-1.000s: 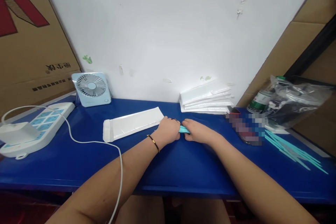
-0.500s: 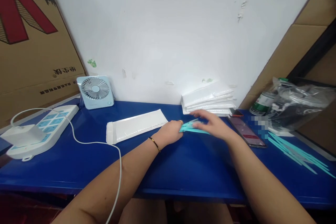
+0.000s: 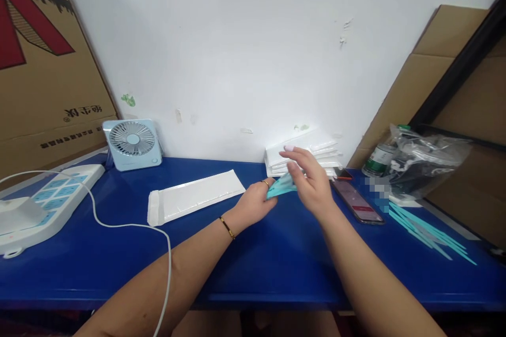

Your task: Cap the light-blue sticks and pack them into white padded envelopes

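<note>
My left hand (image 3: 255, 201) is closed on one end of a bunch of thin turquoise strips (image 3: 281, 185), just above the blue table (image 3: 276, 268). At the other end of the bunch is my right hand (image 3: 316, 187), its fingers apart and pointing up and left. Its thumb and palm hide the far ends of the strips, and whether it touches them I cannot tell. A flat white padded envelope (image 3: 201, 196) lies left of my left hand. Behind my right hand sits a stack of similar white envelopes (image 3: 322, 141).
More turquoise strips (image 3: 429, 231) lie at the right beside a phone (image 3: 358, 201). A bottle (image 3: 380, 159) and a clear plastic bag (image 3: 435, 158) stand behind them. To the left are a small fan (image 3: 133, 139), a power strip (image 3: 59, 195) and a white cable (image 3: 114, 226) crossing my left forearm.
My right hand has risen and turned more upright, its fingers lifting. The strips in my left hand now slant up to the right. The whole view has shifted slightly to the right.
</note>
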`<move>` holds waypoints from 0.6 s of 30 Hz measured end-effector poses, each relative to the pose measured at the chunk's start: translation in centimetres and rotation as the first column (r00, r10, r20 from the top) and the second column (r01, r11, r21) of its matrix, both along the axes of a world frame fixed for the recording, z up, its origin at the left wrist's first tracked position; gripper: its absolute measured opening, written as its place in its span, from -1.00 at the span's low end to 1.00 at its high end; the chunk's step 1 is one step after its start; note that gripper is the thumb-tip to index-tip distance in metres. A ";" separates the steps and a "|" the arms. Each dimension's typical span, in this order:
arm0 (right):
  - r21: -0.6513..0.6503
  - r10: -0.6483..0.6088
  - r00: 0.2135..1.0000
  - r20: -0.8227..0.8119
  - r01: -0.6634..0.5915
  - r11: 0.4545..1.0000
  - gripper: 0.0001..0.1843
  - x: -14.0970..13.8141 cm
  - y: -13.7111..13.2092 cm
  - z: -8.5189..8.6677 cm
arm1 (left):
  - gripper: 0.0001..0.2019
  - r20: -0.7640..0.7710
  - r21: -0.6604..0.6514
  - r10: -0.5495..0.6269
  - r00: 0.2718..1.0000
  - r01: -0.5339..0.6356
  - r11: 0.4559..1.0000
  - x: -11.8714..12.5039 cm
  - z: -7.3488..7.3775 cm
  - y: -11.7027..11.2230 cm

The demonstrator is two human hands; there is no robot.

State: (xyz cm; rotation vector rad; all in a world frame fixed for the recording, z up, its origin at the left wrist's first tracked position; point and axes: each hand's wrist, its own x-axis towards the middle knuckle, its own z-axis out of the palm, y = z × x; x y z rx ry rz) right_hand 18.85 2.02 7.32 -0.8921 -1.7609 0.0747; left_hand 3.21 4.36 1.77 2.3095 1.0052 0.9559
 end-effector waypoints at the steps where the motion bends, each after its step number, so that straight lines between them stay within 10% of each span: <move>1: -0.029 -0.002 1.000 0.012 0.002 1.000 -0.62 -0.4 0.2 0.2 | -0.97 -0.001 -0.013 -0.035 0.999 0.035 0.999 0.1 0.0 -0.2; 7: -0.241 0.363 0.932 0.012 -0.349 0.905 -0.63 -0.9 -0.2 1.1 | -0.82 0.258 -0.275 -0.114 0.959 0.186 0.943 0.7 -0.9 -0.9; 18: -0.149 0.308 0.937 0.167 -0.285 0.947 -0.62 -0.8 -0.7 -0.5 | -0.63 0.306 -0.477 -0.101 0.947 0.244 0.844 0.7 -1.7 -0.7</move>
